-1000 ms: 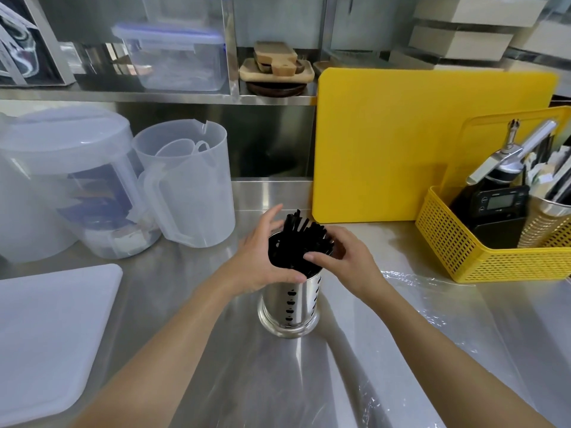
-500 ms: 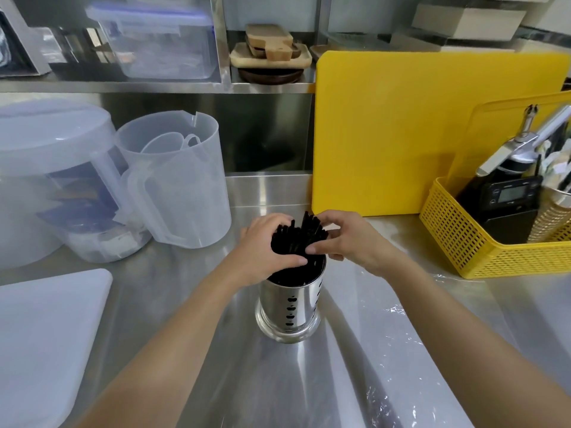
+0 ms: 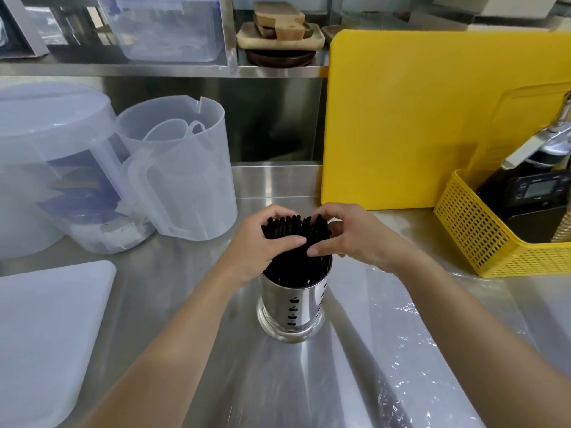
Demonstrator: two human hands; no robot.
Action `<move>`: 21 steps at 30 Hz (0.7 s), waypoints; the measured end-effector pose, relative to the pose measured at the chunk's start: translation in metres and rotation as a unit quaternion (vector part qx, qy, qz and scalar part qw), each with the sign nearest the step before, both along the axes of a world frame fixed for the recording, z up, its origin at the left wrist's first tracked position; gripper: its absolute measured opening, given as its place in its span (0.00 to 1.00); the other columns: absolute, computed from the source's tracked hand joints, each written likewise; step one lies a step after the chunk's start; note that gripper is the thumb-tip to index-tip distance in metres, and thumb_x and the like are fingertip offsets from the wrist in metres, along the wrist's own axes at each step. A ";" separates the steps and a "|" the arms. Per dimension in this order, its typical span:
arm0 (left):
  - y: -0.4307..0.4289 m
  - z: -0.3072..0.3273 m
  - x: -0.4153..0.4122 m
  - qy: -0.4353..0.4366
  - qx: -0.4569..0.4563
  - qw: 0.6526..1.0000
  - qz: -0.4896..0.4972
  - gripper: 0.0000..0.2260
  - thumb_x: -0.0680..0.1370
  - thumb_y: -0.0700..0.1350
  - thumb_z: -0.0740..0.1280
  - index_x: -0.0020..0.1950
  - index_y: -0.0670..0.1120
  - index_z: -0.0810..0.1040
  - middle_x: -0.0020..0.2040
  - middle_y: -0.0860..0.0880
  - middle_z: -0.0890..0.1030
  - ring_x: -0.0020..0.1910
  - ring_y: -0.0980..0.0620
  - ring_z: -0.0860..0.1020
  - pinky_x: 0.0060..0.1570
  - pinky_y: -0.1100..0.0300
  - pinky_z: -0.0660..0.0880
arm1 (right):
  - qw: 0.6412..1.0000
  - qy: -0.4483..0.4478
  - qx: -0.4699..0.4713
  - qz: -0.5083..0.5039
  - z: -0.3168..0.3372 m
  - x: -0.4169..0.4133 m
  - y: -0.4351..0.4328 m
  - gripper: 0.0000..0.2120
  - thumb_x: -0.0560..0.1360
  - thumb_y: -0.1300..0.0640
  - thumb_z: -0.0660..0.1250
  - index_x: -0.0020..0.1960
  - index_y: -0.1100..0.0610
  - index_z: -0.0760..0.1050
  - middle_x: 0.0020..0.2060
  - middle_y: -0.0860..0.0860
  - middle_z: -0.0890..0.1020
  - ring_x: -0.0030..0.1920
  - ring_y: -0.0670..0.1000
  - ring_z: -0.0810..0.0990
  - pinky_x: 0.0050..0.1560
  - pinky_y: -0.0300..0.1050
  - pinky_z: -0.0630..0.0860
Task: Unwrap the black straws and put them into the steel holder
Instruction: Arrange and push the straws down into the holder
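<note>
A steel holder point(image 3: 293, 307) with small cut-out holes stands upright in the middle of the steel counter. A bundle of black straws point(image 3: 293, 230) stands in it, tops sticking out above the rim. My left hand point(image 3: 262, 245) wraps the bundle from the left, thumb across its front. From the right, my right hand point(image 3: 352, 236) closes on the same bundle, and the two thumbs nearly meet. The lower ends of the straws are hidden inside the holder. Clear plastic wrap point(image 3: 398, 329) lies flat on the counter to the right of the holder.
Two translucent plastic jugs point(image 3: 185, 168) stand at the back left. A white board point(image 3: 46, 335) lies at the front left. A yellow cutting board point(image 3: 417, 118) leans against the back, and a yellow basket point(image 3: 482, 242) with tools sits at the right.
Both hands have closed in tighter around the straw tops, gathering the splayed straws into one bundle. The camera has moved closer and lower. The holder stays in place.
</note>
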State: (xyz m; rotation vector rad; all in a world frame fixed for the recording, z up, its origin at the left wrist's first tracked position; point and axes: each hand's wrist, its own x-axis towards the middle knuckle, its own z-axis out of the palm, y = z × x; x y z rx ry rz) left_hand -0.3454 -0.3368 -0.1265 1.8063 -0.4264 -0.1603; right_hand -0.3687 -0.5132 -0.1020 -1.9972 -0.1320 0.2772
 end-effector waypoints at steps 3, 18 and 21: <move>0.001 -0.003 -0.001 0.004 -0.007 1.000 0.015 0.13 0.68 0.40 0.74 0.49 0.52 0.78 0.44 0.53 0.80 0.42 0.62 0.77 0.43 0.71 0.75 | 1.000 -0.008 -0.018 0.006 0.000 0.002 0.004 0.15 0.66 0.60 0.75 0.50 0.56 0.77 0.44 0.51 0.78 0.35 0.40 0.77 0.27 0.28 0.67; 0.006 0.002 -0.006 0.006 -0.072 0.997 -0.019 0.15 0.68 0.50 0.70 0.53 0.53 0.76 0.51 0.54 0.79 0.51 0.61 0.77 0.53 0.69 0.72 | 0.915 -0.375 -0.110 -0.094 -0.024 0.009 0.019 0.16 0.73 0.51 0.60 0.36 0.64 0.73 0.26 0.52 0.73 0.31 0.47 0.67 0.29 0.32 0.63; 0.010 0.009 -0.006 -0.056 -0.097 0.993 0.038 0.18 0.68 0.56 0.66 0.56 0.55 0.73 0.57 0.55 0.77 0.60 0.61 0.73 0.62 0.67 0.65 | 0.908 -0.390 -0.106 -0.106 -0.011 0.016 0.016 0.16 0.73 0.52 0.62 0.36 0.65 0.73 0.25 0.58 0.74 0.32 0.52 0.68 0.29 0.35 0.62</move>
